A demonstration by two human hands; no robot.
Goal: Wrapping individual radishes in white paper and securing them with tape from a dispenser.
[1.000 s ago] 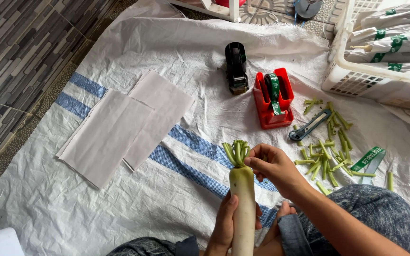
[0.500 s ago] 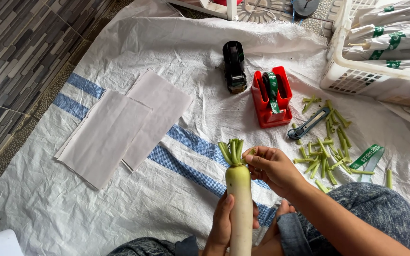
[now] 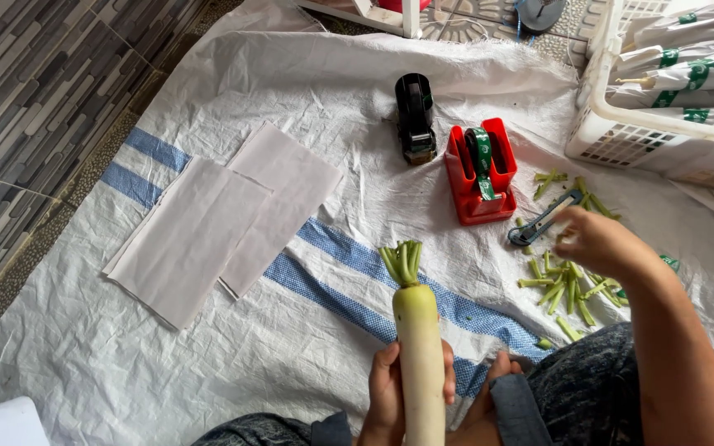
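Radish (image 3: 420, 347) white, long, upright, green stalks trimmed; left hand (image 3: 390, 396) gripping.

The left hand (image 3: 392, 395) sits low near the body, fingers curled shut in a grip, thumb wrapped round the front. The right hand (image 3: 598, 244) is stretched forward and outward, palm down, fingers loosely bent, forearm angling back toward the person.

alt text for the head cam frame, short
A person's left hand holds a white radish upright over a white woven sheet, while the right hand reaches over cut green stems beside a red tape dispenser.
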